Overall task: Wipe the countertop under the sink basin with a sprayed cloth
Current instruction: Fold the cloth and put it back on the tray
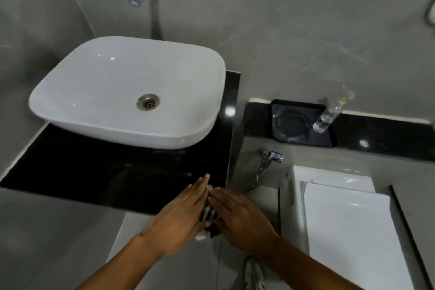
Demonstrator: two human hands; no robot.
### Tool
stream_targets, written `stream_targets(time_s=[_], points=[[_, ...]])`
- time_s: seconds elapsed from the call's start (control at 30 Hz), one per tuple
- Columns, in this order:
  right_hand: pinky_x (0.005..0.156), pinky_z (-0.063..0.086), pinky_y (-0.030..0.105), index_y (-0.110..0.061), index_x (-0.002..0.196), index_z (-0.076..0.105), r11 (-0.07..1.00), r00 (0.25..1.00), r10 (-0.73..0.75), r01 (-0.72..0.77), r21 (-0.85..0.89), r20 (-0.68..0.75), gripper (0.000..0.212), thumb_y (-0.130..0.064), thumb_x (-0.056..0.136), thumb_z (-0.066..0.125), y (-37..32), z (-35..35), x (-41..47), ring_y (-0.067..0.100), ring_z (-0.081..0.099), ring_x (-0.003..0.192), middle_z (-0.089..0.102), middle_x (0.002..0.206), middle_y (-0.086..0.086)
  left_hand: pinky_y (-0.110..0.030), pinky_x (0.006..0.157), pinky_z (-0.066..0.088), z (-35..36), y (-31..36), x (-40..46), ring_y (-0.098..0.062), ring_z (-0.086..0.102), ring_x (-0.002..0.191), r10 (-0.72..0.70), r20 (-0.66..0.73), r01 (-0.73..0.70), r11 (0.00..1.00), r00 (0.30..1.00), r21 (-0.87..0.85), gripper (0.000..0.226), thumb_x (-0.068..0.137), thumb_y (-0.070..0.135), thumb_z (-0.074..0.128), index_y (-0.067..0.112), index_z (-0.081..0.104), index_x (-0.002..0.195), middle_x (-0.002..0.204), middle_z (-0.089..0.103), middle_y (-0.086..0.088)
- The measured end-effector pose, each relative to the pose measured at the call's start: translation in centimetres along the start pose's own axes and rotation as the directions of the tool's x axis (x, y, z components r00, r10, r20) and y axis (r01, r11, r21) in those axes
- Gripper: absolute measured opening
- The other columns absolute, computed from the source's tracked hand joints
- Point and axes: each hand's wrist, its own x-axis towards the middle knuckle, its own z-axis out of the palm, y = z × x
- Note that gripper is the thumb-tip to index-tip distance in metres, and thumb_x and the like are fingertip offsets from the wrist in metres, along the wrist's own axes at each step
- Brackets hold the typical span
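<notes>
At the worktop's (98, 172) front right corner, below the sink basin (127, 89) | fingers (200, 186) of both hands extended flat, gripping nothing | left hand (181, 216) and right hand (242, 219) press the striped cloth (209, 213) between them, half off the edge | cloth looks soft, light, limp: likely best pinned under a flat palm | worktop glossy, probably slippery.

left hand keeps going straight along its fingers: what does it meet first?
Probably bare black countertop first, then the underside of the white basin further on. The left hand points up-right from the striped cloth; depth is unclear.
</notes>
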Motion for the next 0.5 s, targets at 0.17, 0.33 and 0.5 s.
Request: stream_targets(time_s=[0.17, 0.33, 0.5], points=[[0.09, 0.056, 0.048, 0.008, 0.118, 0.065, 0.989, 0.993, 0.116, -0.113, 0.096, -0.021, 0.05, -0.006, 0.074, 0.082, 8.9, -2.2, 1.5, 0.039, 0.066, 0.112, 0.065, 0.124, 0.026, -0.036, 0.117, -0.007, -1.0, 0.9, 10.0, -0.021, 0.009, 0.149, 0.025, -0.153, -0.016, 0.998, 0.988, 0.061, 0.081, 0.097, 0.05, 0.044, 0.002, 0.009, 0.152, 0.161, -0.002, -0.01], [0.105, 0.047, 0.05, 0.007, 0.13, 0.056, 0.95, 0.949, 0.308, -0.303, 0.079, -0.07, 0.047, -0.005, 0.086, 0.069, 23.0, -4.0, 2.2, 0.04, 0.057, 0.123, 0.058, 0.133, 0.028, -0.041, 0.123, 0.011, -0.6, 1.7, 27.3, -0.025, 0.005, 0.151, 0.062, -0.176, -0.068, 0.997, 0.983, -0.03, 0.07, 0.101, 0.037, 0.042, 0.004, 0.007, 0.153, 0.164, 0.003, -0.014], [0.117, 0.03, 0.053, 0.0, 0.149, 0.031, 0.856, 0.855, 0.517, -0.516, -0.039, 0.029, 0.069, -0.006, 0.089, 0.065, 34.7, -1.6, 2.0, 0.035, 0.024, 0.147, 0.028, 0.158, 0.021, -0.036, 0.123, -0.002, 2.3, 2.8, 40.4, -0.026, -0.006, 0.151, 0.032, -0.137, -0.028, 0.999, 0.99, 0.033, 0.071, 0.102, 0.025, 0.041, 0.005, -0.005, 0.152, 0.164, -0.009, -0.013]])
